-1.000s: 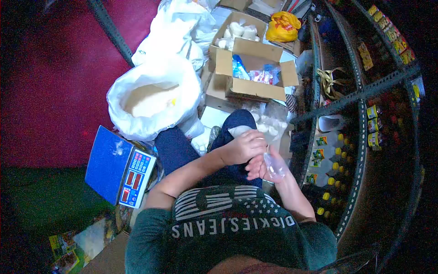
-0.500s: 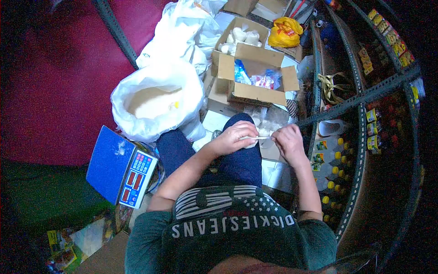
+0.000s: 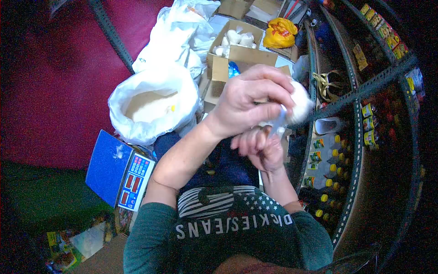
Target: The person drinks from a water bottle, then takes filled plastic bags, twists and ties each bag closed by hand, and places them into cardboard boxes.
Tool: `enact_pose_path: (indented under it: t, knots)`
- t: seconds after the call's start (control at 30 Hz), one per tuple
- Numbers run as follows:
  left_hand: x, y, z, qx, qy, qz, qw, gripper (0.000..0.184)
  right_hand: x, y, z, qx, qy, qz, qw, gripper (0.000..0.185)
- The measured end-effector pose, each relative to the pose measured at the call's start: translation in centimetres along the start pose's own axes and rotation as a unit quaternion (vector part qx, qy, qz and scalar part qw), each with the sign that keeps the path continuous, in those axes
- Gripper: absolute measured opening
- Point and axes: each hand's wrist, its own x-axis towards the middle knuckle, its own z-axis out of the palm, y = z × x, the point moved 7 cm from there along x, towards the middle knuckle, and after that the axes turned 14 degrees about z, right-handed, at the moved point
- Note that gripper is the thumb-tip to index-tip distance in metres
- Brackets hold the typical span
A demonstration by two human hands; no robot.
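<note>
Right of the frame's centre, a small, rounded, white-filled plastic bag [image 3: 301,102] is gripped by the bent fingers of the left hand [image 3: 255,98]; below, the right hand [image 3: 259,147] is curled, its grip unclear through blur.

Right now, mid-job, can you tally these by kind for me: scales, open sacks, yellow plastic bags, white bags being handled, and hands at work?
Scale: 1
Open white sack: 1
Yellow plastic bag: 1
White bag being handled: 1
Left hand and right hand: 2
Total: 6
</note>
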Motion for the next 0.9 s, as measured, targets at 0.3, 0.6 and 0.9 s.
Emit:
enact_pose_path:
  t: [0.3,0.6,0.9]
  knots:
    - [-8.8,-3.6,-0.4,-0.230,0.238,-0.285,0.900,0.010,3.5,-7.0,-1.4,-0.688,0.042,-0.268,0.674,0.025]
    - [-19.5,-7.9,0.5,0.005,0.217,-0.376,0.901,0.009,0.0,-0.6,-8.2,-0.674,0.233,-0.133,0.689,0.010]
    - [-21.2,-7.7,2.0,0.184,0.134,-0.294,0.928,0.012,-2.0,5.5,-14.3,-0.329,0.313,0.036,0.890,0.012]
